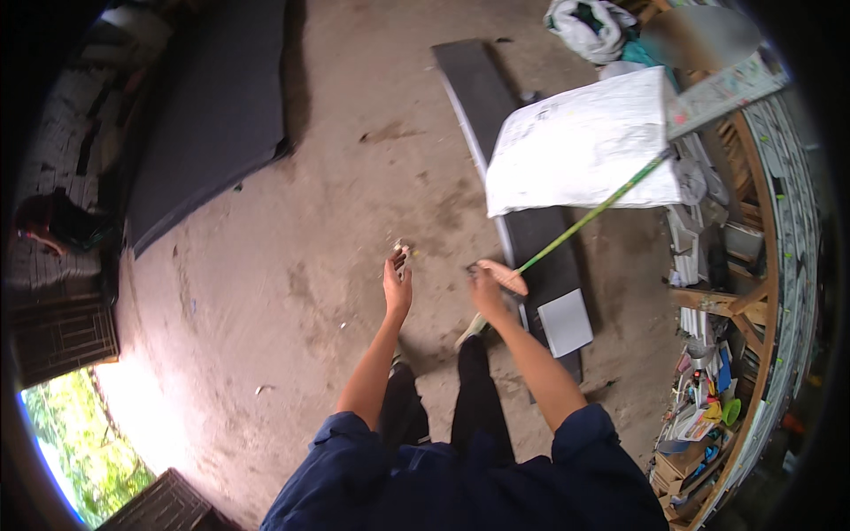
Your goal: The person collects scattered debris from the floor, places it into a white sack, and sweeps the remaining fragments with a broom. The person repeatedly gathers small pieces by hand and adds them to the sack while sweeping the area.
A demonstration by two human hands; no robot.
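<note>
My left hand [397, 285] is held out above the bare floor, its fingers loosely bent and apart. A small pale yellowish bit [403, 247] shows at its fingertips; I cannot tell whether it touches them or lies on the floor. My right hand [484, 290] is blurred, and its fingers are bent beside a flat pinkish-orange head [505, 277] joined to a long green stick [593, 214]. Whether the hand touches that head is unclear. A small dark spot shows by the right fingertips, too smeared to name.
A long dark board [482, 93] lies to the right, under a white sack [580, 146] and a white square piece [565, 322]. Shelves of mixed goods [708, 398] line the right side. A large dark sheet [217, 106] covers floor at far left. My shoes [472, 329] stand below my hands.
</note>
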